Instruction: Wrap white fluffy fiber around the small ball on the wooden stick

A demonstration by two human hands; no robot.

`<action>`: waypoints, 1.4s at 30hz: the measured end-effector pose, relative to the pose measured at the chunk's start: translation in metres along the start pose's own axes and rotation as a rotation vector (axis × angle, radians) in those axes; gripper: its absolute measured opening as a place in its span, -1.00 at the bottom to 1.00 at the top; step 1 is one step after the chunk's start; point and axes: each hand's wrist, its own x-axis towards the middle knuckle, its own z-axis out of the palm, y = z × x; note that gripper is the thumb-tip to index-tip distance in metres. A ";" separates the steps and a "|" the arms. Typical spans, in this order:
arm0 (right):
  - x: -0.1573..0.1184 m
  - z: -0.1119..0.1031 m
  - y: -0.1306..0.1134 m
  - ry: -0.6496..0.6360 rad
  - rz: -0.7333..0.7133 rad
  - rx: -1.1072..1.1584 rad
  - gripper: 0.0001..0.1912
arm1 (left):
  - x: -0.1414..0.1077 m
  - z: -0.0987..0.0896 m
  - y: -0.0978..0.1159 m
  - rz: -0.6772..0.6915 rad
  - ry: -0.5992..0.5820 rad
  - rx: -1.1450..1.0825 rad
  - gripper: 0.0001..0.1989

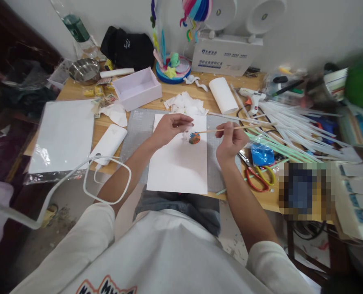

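Observation:
My right hand (pixel 232 141) pinches a thin wooden stick (pixel 212 130) between thumb and fingers, its far end pointing left. Near that tip is a small rounded orange and teal piece (pixel 195 139), over a white sheet of paper (pixel 177 171). Whether the stick is fixed to the piece or only touches it I cannot tell. My left hand (pixel 171 130) is just left of the piece, thumb and fingers brought together. A crumpled bit of white tissue (pixel 187 134) shows under its fingertips and beside the orange and teal piece.
Torn white tissue (pixel 186 104) and a tissue roll (pixel 223 96) lie behind the sheet. On the right are a glue gun (pixel 252 100), white strips (pixel 297 122) and scissors (pixel 257 179). A lilac box (pixel 138 90) and power bank (pixel 109 145) stand left. A white cable (pixel 108 200) loops over my left forearm.

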 end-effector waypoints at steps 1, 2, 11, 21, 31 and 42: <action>0.001 0.000 0.000 0.034 0.011 -0.008 -0.47 | -0.004 -0.002 0.002 -0.024 -0.076 0.023 -0.69; 0.002 0.001 0.000 0.055 0.022 -0.012 -0.46 | -0.009 -0.004 0.004 -0.051 -0.152 0.063 -0.69; -0.001 0.001 0.001 -0.033 0.024 -0.091 -0.42 | -0.034 0.009 -0.010 0.044 -0.236 0.521 -0.90; 0.001 -0.001 0.000 -0.010 0.052 -0.100 -0.42 | -0.038 0.032 -0.017 0.096 0.011 0.467 -0.93; 0.007 -0.005 -0.005 0.140 -0.003 -0.098 -0.44 | -0.006 0.040 -0.008 0.111 -0.093 0.593 -0.88; -0.002 -0.003 0.006 -0.060 -0.071 -0.161 -0.40 | 0.006 0.024 -0.016 0.102 0.023 0.630 -0.91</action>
